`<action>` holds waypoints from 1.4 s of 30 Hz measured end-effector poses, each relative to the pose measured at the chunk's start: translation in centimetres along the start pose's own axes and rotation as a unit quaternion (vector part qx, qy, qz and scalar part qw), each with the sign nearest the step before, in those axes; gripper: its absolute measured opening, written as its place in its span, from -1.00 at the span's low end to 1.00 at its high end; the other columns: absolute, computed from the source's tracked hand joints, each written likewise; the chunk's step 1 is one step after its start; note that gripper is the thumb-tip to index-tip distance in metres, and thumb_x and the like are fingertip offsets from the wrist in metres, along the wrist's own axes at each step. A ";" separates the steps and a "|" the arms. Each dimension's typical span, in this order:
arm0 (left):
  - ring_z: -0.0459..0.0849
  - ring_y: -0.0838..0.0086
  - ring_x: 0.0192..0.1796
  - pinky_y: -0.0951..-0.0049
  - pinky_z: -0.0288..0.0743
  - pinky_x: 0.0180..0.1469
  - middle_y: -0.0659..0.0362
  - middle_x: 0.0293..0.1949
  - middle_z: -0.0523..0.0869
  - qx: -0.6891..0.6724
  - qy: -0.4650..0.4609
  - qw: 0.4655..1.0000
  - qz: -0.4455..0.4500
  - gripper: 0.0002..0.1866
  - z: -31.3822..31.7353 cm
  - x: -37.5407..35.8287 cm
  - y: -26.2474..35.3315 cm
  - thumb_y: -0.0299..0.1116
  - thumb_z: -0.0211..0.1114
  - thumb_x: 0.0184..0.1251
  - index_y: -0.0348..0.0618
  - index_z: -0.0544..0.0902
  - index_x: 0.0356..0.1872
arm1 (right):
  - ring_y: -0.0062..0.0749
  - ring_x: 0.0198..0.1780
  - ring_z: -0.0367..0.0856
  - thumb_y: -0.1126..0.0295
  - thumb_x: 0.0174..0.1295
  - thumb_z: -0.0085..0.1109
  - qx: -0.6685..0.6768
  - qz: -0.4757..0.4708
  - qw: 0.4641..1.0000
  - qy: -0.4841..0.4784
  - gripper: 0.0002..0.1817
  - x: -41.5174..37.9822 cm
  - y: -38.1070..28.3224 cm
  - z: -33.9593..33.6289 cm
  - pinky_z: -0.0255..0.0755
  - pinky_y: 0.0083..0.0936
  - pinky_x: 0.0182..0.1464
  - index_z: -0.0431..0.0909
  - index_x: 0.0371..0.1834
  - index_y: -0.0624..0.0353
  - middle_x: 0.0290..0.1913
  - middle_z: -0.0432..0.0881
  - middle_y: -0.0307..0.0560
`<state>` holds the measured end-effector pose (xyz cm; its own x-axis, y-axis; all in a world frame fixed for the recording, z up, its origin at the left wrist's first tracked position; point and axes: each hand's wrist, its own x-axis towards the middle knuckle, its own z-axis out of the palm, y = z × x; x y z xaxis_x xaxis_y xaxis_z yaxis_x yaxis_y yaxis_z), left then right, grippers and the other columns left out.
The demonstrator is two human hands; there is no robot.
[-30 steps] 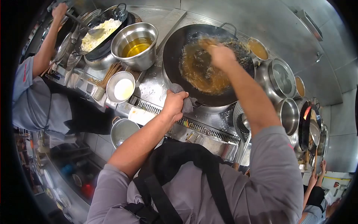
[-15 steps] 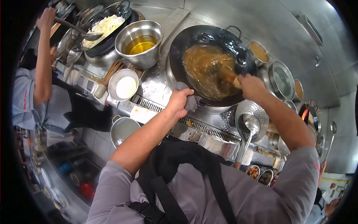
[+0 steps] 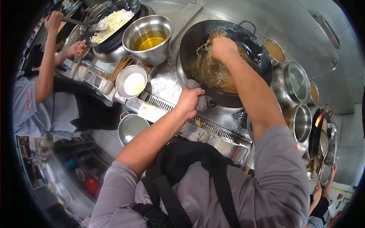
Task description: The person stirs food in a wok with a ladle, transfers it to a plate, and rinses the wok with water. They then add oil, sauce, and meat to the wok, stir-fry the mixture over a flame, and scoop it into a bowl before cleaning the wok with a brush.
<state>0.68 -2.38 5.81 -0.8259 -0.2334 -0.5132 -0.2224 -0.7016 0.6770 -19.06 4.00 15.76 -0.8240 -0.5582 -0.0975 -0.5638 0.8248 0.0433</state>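
Note:
A large black wok [image 3: 190,38] holds swirling brownish water. My left hand [image 3: 190,100] is closed round a grey cloth [image 3: 202,99] at the wok's near handle. At the far side of the wok, my right hand [image 3: 224,49] grips a bamboo brush [image 3: 216,33], its bristles showing just beyond my fingers, with water streaming off to the left of it. My right forearm hides part of the wok's right side.
A steel pot of yellow oil [image 3: 150,40] and a bowl with white contents [image 3: 133,83] stand left. A co-worker [image 3: 49,102] works at another wok [image 3: 129,22]. Steel pots [image 3: 300,123] line the right. Further people are at lower right.
My right hand has moved with the brush from the wok's right side to its far side. The co-worker's ladle has shifted over the food, and their other hand now shows at the wok.

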 end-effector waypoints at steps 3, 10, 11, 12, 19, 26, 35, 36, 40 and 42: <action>0.76 0.04 -0.18 -0.03 0.79 -0.17 -0.13 -0.07 0.57 -0.016 -0.015 1.000 0.004 -0.62 -0.7 0.5 -0.4 -0.65 0.18 0.28 -0.39 0.26 0.06 | -0.08 -0.03 0.79 0.39 0.15 0.20 -0.049 -0.110 0.992 -0.041 -0.75 -3.0 -1.9 -1.0 0.66 -0.26 0.04 0.81 -0.17 0.15 -0.12 0.79 0.12; 0.76 0.08 -0.22 -0.01 0.80 -0.20 -0.08 -0.12 0.57 0.003 -0.001 1.000 0.014 -0.64 -1.1 1.8 -0.8 -0.66 0.17 0.27 -0.28 0.30 0.04 | 0.04 -0.09 0.78 0.33 0.07 0.28 0.076 0.017 0.997 0.024 -0.72 0.5 2.0 0.9 0.66 -0.16 0.02 0.77 -0.18 0.21 -0.16 0.78 0.17; 0.76 0.09 -0.23 -0.01 0.80 -0.19 -0.07 -0.14 0.58 0.009 0.000 1.000 0.016 -0.67 -1.2 1.9 -0.7 -0.66 0.17 0.27 -0.28 0.32 0.01 | 0.05 -0.10 0.78 0.34 0.05 0.29 0.098 -0.019 0.994 0.052 -0.73 -0.5 1.4 1.3 0.65 -0.15 0.01 0.76 -0.20 0.20 -0.17 0.78 0.18; 0.77 0.10 -0.24 -0.02 0.80 -0.18 -0.05 -0.15 0.60 0.015 0.003 1.000 0.013 -0.70 -1.4 1.8 -1.0 -0.66 0.17 0.27 -0.29 0.35 -0.02 | 0.07 -0.11 0.77 0.35 0.02 0.30 0.121 -0.053 0.988 0.075 -0.74 -2.4 0.5 2.6 0.65 -0.14 0.01 0.76 -0.22 0.20 -0.18 0.77 0.20; 0.78 0.06 -0.25 -0.02 0.80 -0.19 -0.06 -0.18 0.67 -0.018 -0.020 1.000 -0.014 -0.76 0.2 0.3 0.1 -0.66 0.13 0.29 -0.41 0.45 -0.03 | 0.04 -0.13 0.77 0.38 -0.01 0.31 0.087 -0.109 0.989 0.054 -0.80 -3.7 0.6 0.5 0.66 -0.14 -0.03 0.76 -0.35 0.23 -0.24 0.76 0.21; 0.77 0.07 -0.19 -0.03 0.78 -0.15 -0.02 -0.16 0.61 -0.021 0.002 0.999 -0.029 -0.65 0.9 -0.9 0.3 -0.65 0.18 0.28 -0.25 0.34 0.05 | 0.17 -0.12 0.71 0.41 0.04 0.28 0.115 -0.227 0.964 0.074 -0.44 -15.7 3.8 3.7 0.62 -0.06 -0.06 0.54 0.21 0.03 -0.13 0.65 0.22; 0.76 0.11 -0.20 0.00 0.78 -0.16 -0.04 -0.11 0.59 -0.023 -0.008 1.000 -0.003 -0.61 -0.8 0.2 -1.5 -0.64 0.19 0.28 -0.27 0.31 0.09 | -0.04 -0.12 0.77 0.38 0.15 0.24 -0.022 -0.064 0.997 0.044 -0.82 -4.1 4.3 3.5 0.67 -0.18 -0.03 0.72 -0.22 0.15 -0.25 0.75 0.12; 0.76 0.11 -0.20 0.00 0.79 -0.17 -0.04 -0.11 0.58 -0.009 -0.015 1.000 -0.006 -0.60 -0.5 0.0 -1.0 -0.64 0.19 0.28 -0.26 0.30 0.10 | -0.04 -0.09 0.77 0.39 0.15 0.23 -0.003 -0.098 0.994 0.044 -0.82 -6.1 3.7 5.1 0.67 -0.19 -0.03 0.72 -0.22 0.17 -0.25 0.76 0.11; 0.76 0.11 -0.20 0.02 0.79 -0.19 -0.04 -0.12 0.57 0.008 -0.006 1.000 0.000 -0.58 -0.3 0.4 -0.8 -0.64 0.19 0.28 -0.26 0.28 0.11 | -0.09 0.01 0.76 0.41 0.17 0.22 -0.059 -0.075 0.995 -0.015 -0.79 -12.0 6.8 4.3 0.67 -0.19 -0.01 0.72 -0.16 0.20 -0.12 0.75 0.15; 0.76 0.11 -0.20 0.02 0.79 -0.19 -0.04 -0.12 0.57 0.004 0.004 1.000 -0.001 -0.59 -0.3 0.6 -0.8 -0.63 0.20 0.29 -0.26 0.28 0.10 | -0.12 0.01 0.76 0.41 0.20 0.21 -0.077 -0.007 0.997 -0.024 -0.77 -7.3 10.5 3.9 0.67 -0.19 0.01 0.72 -0.12 0.22 -0.09 0.76 0.12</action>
<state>0.47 -2.18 4.82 -0.8219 -0.2374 -0.5179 -0.2272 -0.6970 0.6801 -18.78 17.11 13.05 -0.8143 -0.5617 -0.1462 -0.5804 0.7908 0.1942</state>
